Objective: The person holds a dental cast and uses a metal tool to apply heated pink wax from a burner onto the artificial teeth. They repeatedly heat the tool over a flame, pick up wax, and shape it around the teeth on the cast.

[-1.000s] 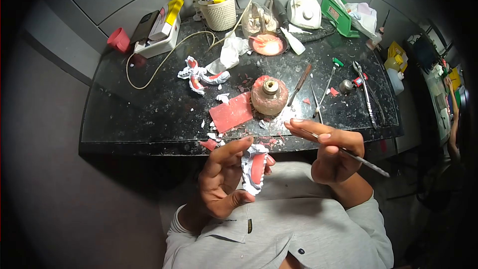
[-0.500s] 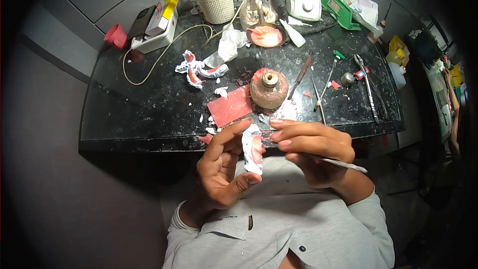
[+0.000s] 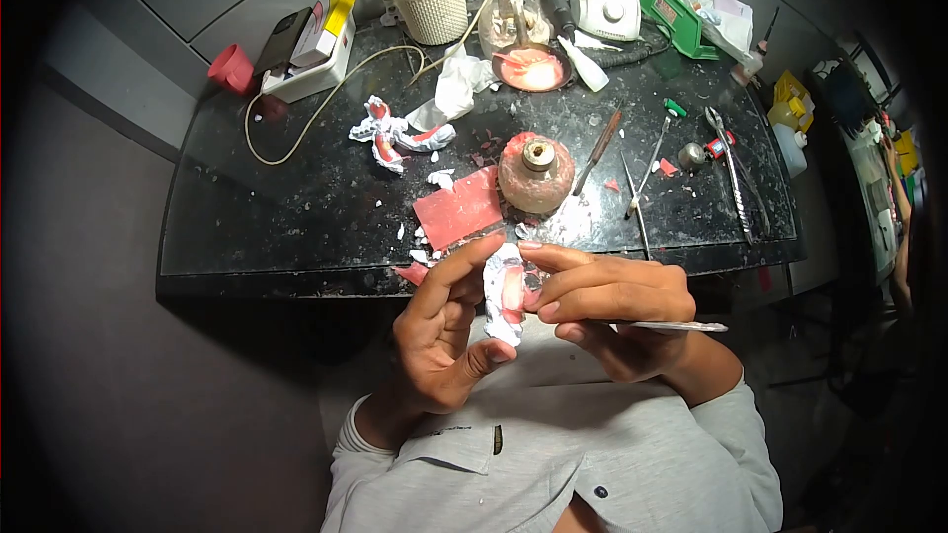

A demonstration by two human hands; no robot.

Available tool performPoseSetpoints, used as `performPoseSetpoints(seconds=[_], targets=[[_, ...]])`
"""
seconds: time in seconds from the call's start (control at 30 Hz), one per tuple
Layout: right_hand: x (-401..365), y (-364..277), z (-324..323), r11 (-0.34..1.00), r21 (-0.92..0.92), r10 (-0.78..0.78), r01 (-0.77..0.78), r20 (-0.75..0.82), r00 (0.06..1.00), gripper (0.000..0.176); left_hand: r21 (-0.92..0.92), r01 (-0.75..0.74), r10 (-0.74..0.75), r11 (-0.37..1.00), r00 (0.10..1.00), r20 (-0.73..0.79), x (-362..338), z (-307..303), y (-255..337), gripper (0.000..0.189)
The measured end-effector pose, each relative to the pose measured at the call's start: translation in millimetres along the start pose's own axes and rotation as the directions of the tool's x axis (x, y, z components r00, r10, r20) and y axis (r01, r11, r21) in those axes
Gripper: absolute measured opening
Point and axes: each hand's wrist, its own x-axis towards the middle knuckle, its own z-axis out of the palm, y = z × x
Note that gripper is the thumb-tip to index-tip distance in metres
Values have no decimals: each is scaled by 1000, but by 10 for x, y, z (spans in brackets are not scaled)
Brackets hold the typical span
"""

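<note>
Between the fingers and thumb of my left hand (image 3: 434, 341) is a white plaster dental cast (image 3: 500, 321), gripped at its two ends. Pink wax (image 3: 513, 288) covers part of its right-hand side. My right hand (image 3: 627, 298) is closed around a slim metal wax carver (image 3: 696, 327), whose handle end sticks out to the right. The carver's working end is hidden behind my right fingers, which are right at the cast's edge. Just beyond my hands, a pink wax sheet (image 3: 456, 212) lies beside a round spirit lamp (image 3: 536, 183) smeared with wax.
More white casts with pink wax (image 3: 385, 136) lie at the left of the black bench (image 3: 257, 247). A pan of pink wax (image 3: 533, 71) stands at the back. Metal pliers (image 3: 729, 173) and a wax knife (image 3: 600, 146) lie to the right, among white scraps.
My right hand has moved left, bringing its fingertips up to the cast, and the carver's handle lies more level. The cast has turned slightly, showing more of its pink wax.
</note>
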Motion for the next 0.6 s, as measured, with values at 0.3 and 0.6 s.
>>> performPoseSetpoints(seconds=[0.3, 0.6], targets=[[7, 15, 16, 999, -20, 28, -29, -51, 998, 19, -22, 39, -38, 999, 999, 15, 0, -12, 22, 85], [-6, 36, 28, 997, -51, 57, -61, -91, 994, 19, -32, 79, -78, 996, 997, 17, -5, -9, 19, 84]])
